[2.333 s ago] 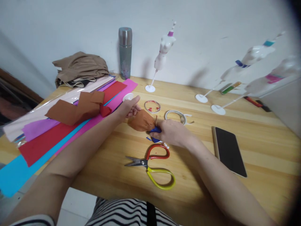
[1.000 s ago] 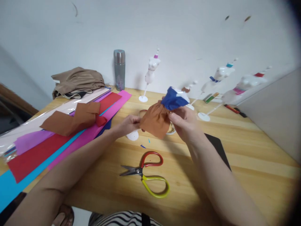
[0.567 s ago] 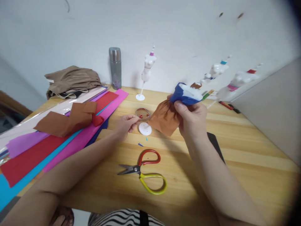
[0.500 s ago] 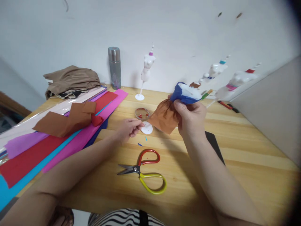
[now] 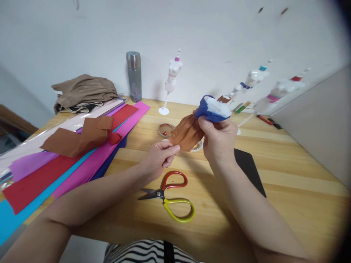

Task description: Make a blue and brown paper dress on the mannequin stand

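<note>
My right hand (image 5: 219,140) is closed around a miniature dress form (image 5: 218,106), which it holds tilted above the table. The form wears a blue crepe-paper top (image 5: 204,109) and a gathered brown paper skirt (image 5: 185,133). At the skirt's lower edge, the thumb and fingers of my left hand (image 5: 161,157) pinch the brown paper. Scissors (image 5: 159,194) with one red and one yellow handle lie spread on the table below my hands. The stand of the held form is mostly hidden behind the skirt and my left hand.
Another dress form (image 5: 171,76) stands at the back; two more (image 5: 255,77) are at the right. Coloured paper sheets (image 5: 101,155), brown scraps (image 5: 93,135) and folded cloth (image 5: 85,89) lie left. A flask (image 5: 134,78), wire ring (image 5: 166,126) and black flat object (image 5: 248,170) are nearby.
My left hand has moved right and now grips the skirt's lower edge, drawing the brown paper into tighter folds. The right hand, with the dress form, has shifted slightly left.
</note>
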The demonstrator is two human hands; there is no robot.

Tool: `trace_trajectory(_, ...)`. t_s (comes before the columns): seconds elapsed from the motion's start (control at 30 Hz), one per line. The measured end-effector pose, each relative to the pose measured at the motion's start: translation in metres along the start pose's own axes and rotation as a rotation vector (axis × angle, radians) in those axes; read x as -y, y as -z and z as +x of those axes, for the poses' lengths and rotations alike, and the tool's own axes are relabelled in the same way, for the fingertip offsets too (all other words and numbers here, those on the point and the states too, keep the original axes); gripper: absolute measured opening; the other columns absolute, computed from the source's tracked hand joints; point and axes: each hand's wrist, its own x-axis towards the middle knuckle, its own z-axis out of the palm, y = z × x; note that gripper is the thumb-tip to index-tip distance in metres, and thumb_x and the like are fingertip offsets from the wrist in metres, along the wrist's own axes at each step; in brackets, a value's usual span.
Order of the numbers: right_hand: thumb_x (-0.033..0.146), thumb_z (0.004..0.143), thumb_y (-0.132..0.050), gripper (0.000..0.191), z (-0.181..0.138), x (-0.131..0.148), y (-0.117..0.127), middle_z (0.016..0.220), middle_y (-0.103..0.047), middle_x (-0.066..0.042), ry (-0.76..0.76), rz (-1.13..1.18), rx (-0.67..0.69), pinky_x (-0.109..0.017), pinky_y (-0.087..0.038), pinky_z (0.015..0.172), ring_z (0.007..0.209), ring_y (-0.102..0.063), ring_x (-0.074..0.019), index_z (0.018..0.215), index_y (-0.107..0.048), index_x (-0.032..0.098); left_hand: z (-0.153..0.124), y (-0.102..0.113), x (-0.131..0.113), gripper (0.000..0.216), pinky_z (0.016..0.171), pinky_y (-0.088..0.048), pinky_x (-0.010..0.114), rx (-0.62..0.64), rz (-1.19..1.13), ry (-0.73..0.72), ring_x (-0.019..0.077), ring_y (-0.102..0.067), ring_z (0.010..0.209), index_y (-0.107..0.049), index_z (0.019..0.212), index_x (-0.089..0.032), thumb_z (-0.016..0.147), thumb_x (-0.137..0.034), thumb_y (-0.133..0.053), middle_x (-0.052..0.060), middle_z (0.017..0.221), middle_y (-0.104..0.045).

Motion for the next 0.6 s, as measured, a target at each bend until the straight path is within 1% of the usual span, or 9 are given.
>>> trace_trajectory(0.07, 0.051, 0.088, -0.064, 0.026, 0.000, 0.001, 0.001, 0.109, -0.076, -0.003, -0.002, -0.054, 0.034, -0.052, -0.055, 0.101, 0.115, -0.068, -0.0288, 0.107, -0.072, 0.036, 0.003, 0.002, 0.003, 0.039, 0.042, -0.014, 0.021, -0.024, 0.035, -0.011, 0.0030, -0.029, 0.040, -0.056, 0.064, -0.016, 0.068, -0.046, -0.081, -0.007, 0.045, -0.040)
trace_trajectory(0.13, 0.051, 0.088, -0.063, 0.026, -0.001, 0.001, 0.002, 0.109, -0.075, -0.003, -0.004, -0.049, 0.047, -0.051, -0.056, 0.099, 0.115, -0.069, -0.0292, 0.107, -0.072, 0.035, 0.005, 0.003, 0.004, 0.038, 0.042, -0.015, 0.021, -0.014, 0.038, -0.012, 0.0034, -0.029, 0.041, -0.058, 0.068, -0.016, 0.065, -0.045, -0.083, -0.008, 0.046, -0.041)
trace_trajectory(0.23, 0.049, 0.088, -0.063, 0.021, 0.000, 0.001, 0.004, 0.109, -0.076, -0.003, -0.023, -0.027, 0.058, -0.052, -0.057, 0.096, 0.112, -0.070, -0.0299, 0.101, -0.071, 0.034, 0.004, 0.003, 0.003, 0.042, 0.043, -0.015, 0.020, 0.073, 0.045, 0.022, 0.0036, -0.030, 0.043, -0.057, 0.071, -0.016, 0.060, -0.044, -0.086, -0.008, 0.048, -0.042)
trace_trajectory(0.33, 0.049, 0.088, -0.062, 0.022, 0.001, 0.000, 0.005, 0.109, -0.076, -0.004, -0.039, -0.033, 0.063, -0.051, -0.058, 0.094, 0.111, -0.070, -0.0294, 0.099, -0.070, 0.032, 0.002, 0.002, 0.000, 0.045, 0.043, -0.016, 0.019, 0.135, 0.042, 0.062, 0.0036, -0.032, 0.046, -0.055, 0.072, -0.016, 0.060, -0.045, -0.088, -0.007, 0.051, -0.043)
trace_trajectory(0.47, 0.048, 0.084, -0.066, 0.022, 0.002, -0.001, 0.005, 0.106, -0.076, -0.007, -0.033, 0.012, 0.037, -0.050, -0.058, 0.094, 0.108, -0.072, -0.0287, 0.094, -0.070, 0.028, 0.001, 0.000, -0.005, 0.051, 0.042, -0.018, 0.018, 0.114, -0.094, 0.045, 0.0039, -0.034, 0.048, -0.053, 0.078, -0.017, 0.058, -0.046, -0.090, -0.007, 0.057, -0.043)
trace_trajectory(0.53, 0.046, 0.086, -0.065, 0.020, 0.003, -0.001, 0.006, 0.107, -0.076, -0.006, -0.034, 0.012, 0.056, -0.049, -0.057, 0.094, 0.110, -0.071, -0.0282, 0.094, -0.071, 0.029, 0.002, -0.001, -0.008, 0.054, 0.041, -0.019, 0.017, 0.086, -0.154, 0.035, 0.0039, -0.036, 0.048, -0.051, 0.079, -0.018, 0.056, -0.044, -0.092, -0.008, 0.059, -0.042)
trace_trajectory(0.6, 0.042, 0.083, -0.069, 0.015, 0.004, -0.001, 0.005, 0.104, -0.076, -0.004, -0.050, 0.086, 0.055, -0.048, -0.058, 0.093, 0.107, -0.072, -0.0274, 0.091, -0.072, 0.029, 0.001, -0.001, -0.009, 0.054, 0.040, -0.021, 0.015, 0.061, -0.193, 0.036, 0.0037, -0.038, 0.049, -0.051, 0.079, -0.018, 0.055, -0.042, -0.094, -0.008, 0.061, -0.043)
